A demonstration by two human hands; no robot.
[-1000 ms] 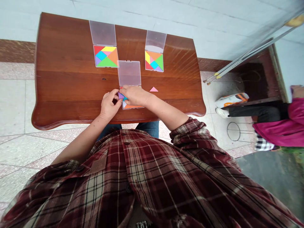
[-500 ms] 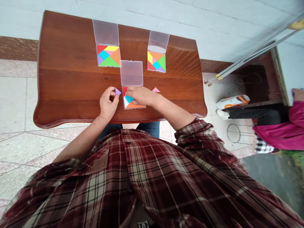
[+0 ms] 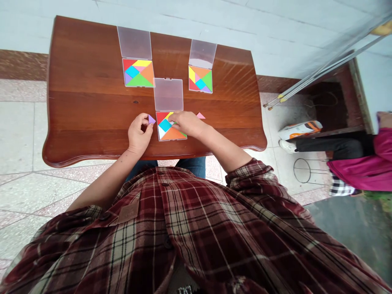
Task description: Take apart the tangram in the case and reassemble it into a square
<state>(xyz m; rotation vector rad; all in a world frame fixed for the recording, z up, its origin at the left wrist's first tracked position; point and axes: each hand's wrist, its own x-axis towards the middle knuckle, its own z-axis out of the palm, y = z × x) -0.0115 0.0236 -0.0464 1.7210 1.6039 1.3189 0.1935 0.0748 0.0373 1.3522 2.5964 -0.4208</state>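
My left hand (image 3: pixel 139 132) pinches a small purple triangle tangram piece (image 3: pixel 151 119) between thumb and fingertips, just left of the nearest tangram box (image 3: pixel 157 130). Over the right part of that box is my right hand (image 3: pixel 189 123), fingers bent and slightly apart, tips near the middle of the pieces; I see nothing held in them. Inside lie a red triangle (image 3: pixel 161 116), a blue square (image 3: pixel 165 125), an orange triangle (image 3: pixel 174 134) and partly covered yellow and green pieces. White base shows at the lower left and beside my fingertips. A pink triangle (image 3: pixel 200 116) lies right of the box.
Two more open tangram boxes filled with coloured pieces stand farther back, a left box (image 3: pixel 138 86) and a right box (image 3: pixel 200 92), their clear lids tipped back. The wooden table (image 3: pixel 85 110) meets the wall. A seated person (image 3: pixel 352 171) is at the right, near crutches (image 3: pixel 300 87).
My right hand has drawn back a little to the right, its fingers lifting off the red and blue pieces and uncovering more of them. My left hand still holds the purple triangle.
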